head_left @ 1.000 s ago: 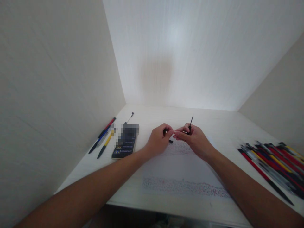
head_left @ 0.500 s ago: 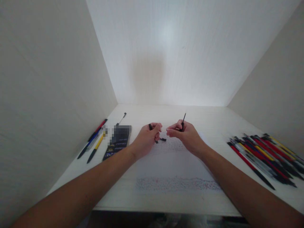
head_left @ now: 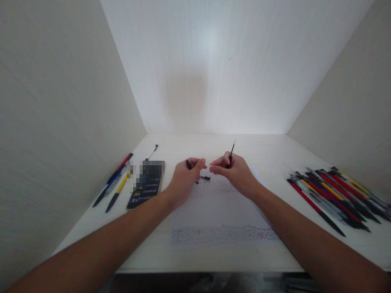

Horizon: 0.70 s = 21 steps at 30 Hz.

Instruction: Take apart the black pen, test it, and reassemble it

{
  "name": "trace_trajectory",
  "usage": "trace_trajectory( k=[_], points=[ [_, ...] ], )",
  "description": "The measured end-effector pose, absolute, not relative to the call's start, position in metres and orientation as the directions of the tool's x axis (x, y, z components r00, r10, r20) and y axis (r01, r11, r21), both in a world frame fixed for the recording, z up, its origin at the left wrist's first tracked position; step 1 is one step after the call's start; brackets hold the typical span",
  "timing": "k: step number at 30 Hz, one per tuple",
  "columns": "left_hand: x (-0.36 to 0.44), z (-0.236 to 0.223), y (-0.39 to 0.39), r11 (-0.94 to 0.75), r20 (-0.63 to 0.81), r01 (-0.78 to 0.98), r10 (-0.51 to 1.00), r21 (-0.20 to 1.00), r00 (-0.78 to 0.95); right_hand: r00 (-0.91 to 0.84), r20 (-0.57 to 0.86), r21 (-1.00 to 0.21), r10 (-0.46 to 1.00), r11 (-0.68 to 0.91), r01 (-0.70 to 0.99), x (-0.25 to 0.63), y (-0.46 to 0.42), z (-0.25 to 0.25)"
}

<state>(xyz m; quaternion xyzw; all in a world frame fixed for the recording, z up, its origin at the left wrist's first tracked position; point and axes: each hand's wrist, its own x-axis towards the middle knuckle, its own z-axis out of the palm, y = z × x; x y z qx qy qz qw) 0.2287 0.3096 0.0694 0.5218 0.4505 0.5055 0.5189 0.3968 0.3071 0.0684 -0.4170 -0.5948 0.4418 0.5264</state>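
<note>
1. The left hand (head_left: 184,181) is gripping a tube (head_left: 188,164) by the paper (head_left: 214,211), between the surface's (head_left: 195,141) far and near edges.
2. The right hand (head_left: 238,170) is gripping a tilted rod (head_left: 232,149) alongside.
3. The rod is risking a fall, should the curled fingers loosen.

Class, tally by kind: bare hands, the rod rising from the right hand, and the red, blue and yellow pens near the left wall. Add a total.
Bare hands: 2 (left hand, right hand)
Slim black rod: 1
Slim red-and-black pen: 1
Slim blue-and-black pen: 1
Slim yellow-and-black pen: 1
Total: 6
</note>
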Motion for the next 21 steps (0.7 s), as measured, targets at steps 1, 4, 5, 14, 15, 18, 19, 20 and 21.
trace_trajectory(
  k=[1, 4, 5, 14, 15, 18, 19, 20, 21],
  points=[
    [0.229, 0.070, 0.308, -0.060, 0.063, -0.028, 0.994, 0.998, 0.088, -0.098, 0.261, -0.963, 0.960, 0.266, 0.037, 0.397, 0.307, 0.068],
    [0.229, 0.074, 0.306, -0.062, 0.061, 0.027, 0.997, 0.998, 0.048, -0.091, 0.270, -0.959, 0.959, 0.276, 0.064, 0.397, 0.307, 0.068],
    [0.228, 0.076, 0.306, -0.062, 0.061, 0.039, 0.998, 0.997, 0.022, -0.085, 0.273, -0.957, 0.958, 0.280, 0.075, 0.397, 0.308, 0.067],
    [0.226, 0.073, 0.308, -0.095, 0.094, 0.084, 0.995, 0.992, 0.017, -0.076, 0.281, -0.952, 0.957, 0.288, 0.105, 0.399, 0.309, 0.066],
    [0.226, 0.072, 0.308, -0.098, 0.096, 0.091, 0.995, 0.991, 0.022, -0.077, 0.286, -0.950, 0.955, 0.293, 0.106, 0.399, 0.308, 0.066],
    [0.226, 0.070, 0.308, -0.102, 0.100, 0.090, 0.995, 0.991, 0.021, -0.078, 0.304, -0.943, 0.950, 0.311, 0.114, 0.399, 0.309, 0.066],
    [0.226, 0.070, 0.308, -0.101, 0.099, 0.085, 0.995, 0.991, 0.024, -0.078, 0.308, -0.942, 0.948, 0.316, 0.116, 0.399, 0.309, 0.066],
    [0.226, 0.069, 0.309, -0.099, 0.098, 0.078, 0.995, 0.992, 0.026, -0.074, 0.311, -0.941, 0.947, 0.318, 0.117, 0.399, 0.309, 0.066],
    [0.226, 0.069, 0.309, -0.097, 0.095, 0.070, 0.995, 0.993, 0.031, -0.071, 0.311, -0.941, 0.948, 0.318, 0.116, 0.399, 0.309, 0.065]
  ],
)
